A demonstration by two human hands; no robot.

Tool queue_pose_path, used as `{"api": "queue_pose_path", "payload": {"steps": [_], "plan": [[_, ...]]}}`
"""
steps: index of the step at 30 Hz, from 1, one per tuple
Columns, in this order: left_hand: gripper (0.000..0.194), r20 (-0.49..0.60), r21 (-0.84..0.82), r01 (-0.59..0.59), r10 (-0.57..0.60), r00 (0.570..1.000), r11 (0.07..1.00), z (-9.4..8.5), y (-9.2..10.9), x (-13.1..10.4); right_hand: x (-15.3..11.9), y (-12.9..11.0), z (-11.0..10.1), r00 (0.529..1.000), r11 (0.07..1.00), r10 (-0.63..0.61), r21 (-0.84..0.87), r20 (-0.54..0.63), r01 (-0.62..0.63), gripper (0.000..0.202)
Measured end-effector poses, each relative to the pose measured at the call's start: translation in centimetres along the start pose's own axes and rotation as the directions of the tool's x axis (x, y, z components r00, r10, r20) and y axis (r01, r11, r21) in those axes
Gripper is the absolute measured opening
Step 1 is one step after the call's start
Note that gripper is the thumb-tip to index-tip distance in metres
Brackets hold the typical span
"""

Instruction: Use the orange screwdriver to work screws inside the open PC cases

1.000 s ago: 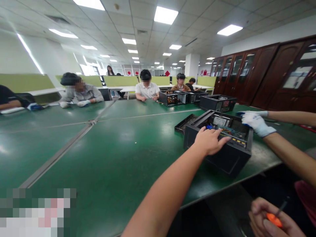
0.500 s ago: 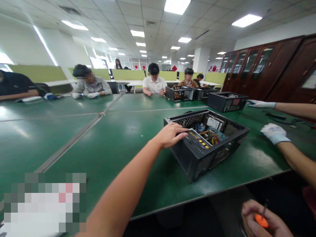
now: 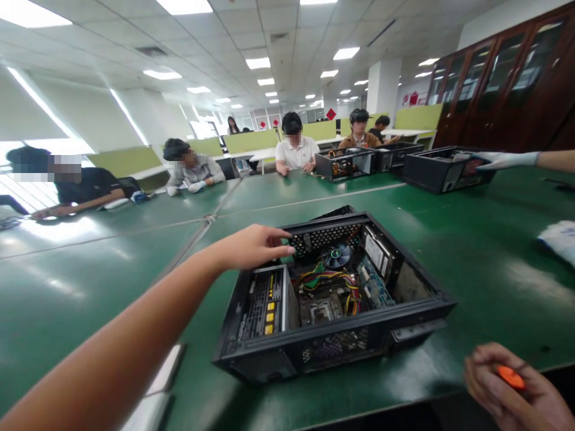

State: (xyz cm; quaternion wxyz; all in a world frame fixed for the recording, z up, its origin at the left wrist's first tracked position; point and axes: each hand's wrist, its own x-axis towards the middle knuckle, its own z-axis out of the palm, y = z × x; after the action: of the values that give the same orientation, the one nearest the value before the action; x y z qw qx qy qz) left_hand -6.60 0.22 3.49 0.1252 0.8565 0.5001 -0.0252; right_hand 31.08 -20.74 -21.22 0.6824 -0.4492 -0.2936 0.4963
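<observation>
An open black computer case (image 3: 332, 344) lies on the green table (image 3: 449, 233). Inside it are a power supply (image 3: 265, 299) with yellow labels at the left, a fan (image 3: 336, 255), coloured cables (image 3: 330, 276) and a hard drive (image 3: 377, 251). My left hand (image 3: 258, 246) hovers at or over the case's far left edge, fingers apart and holding nothing; whether a fingertip touches the rim is unclear. At the lower right, my right hand (image 3: 507, 383) is closed round an orange-handled tool (image 3: 511, 377), off the case.
More computer cases (image 3: 344, 164) stand further back, and a person's gloved hand (image 3: 507, 160) reaches to the right one (image 3: 442, 173). Another white glove (image 3: 559, 239) is at the right edge. Several people sit across the table. Pale flat objects (image 3: 157, 389) lie under my left forearm.
The case has turned and now sits nearer and further left in view. My left hand has shifted left to its far edge. My right hand appears higher, still round the orange-handled tool.
</observation>
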Motion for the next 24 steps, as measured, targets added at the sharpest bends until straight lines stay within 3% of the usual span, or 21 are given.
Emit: {"api": "queue_pose_path", "payload": {"steps": [3, 6, 10, 14, 17, 21, 24], "plan": [[0.079, 0.095, 0.210, -0.083, 0.064, 0.993, 0.974, 0.8, 3.6, 6.0, 2.2, 0.0, 0.6, 0.995, 0.997, -0.076, 0.007, -0.059, 0.077, 0.023], [0.095, 0.218, 0.351, -0.199, 0.127, 0.968, 0.915, 3.7, 6.4, 11.0, 3.5, 0.4, 1.1, 0.991, 0.994, -0.100, 0.021, -0.090, 0.103, 0.021], [0.106, 0.293, 0.466, -0.286, 0.159, 0.943, 0.837, 6.8, 7.7, 13.9, 3.8, 1.2, 1.2, 0.988, 0.995, -0.094, 0.022, -0.122, 0.098, 0.021], [0.104, 0.275, 0.460, -0.343, 0.236, 0.932, 0.819, 7.4, 7.1, 14.5, 4.0, 1.4, 0.9, 0.987, 0.980, -0.125, -0.171, -0.100, 0.106, 0.028], [0.098, 0.218, 0.433, -0.334, 0.262, 0.940, 0.837, 7.1, 6.5, 13.9, 4.3, 1.3, 0.7, 0.985, 0.915, -0.174, -0.375, -0.024, 0.152, 0.030], [0.088, 0.093, 0.391, -0.233, 0.214, 0.973, 0.890, 6.4, 6.3, 11.2, 4.3, 1.3, 0.7, 0.973, 0.857, -0.230, -0.468, 0.024, 0.214, 0.027], [0.085, -0.031, 0.399, -0.190, 0.221, 0.975, 0.897, 5.0, 7.5, 8.0, 4.1, 1.3, 0.8, 0.968, 0.845, -0.250, -0.480, 0.033, 0.234, 0.026]]}}
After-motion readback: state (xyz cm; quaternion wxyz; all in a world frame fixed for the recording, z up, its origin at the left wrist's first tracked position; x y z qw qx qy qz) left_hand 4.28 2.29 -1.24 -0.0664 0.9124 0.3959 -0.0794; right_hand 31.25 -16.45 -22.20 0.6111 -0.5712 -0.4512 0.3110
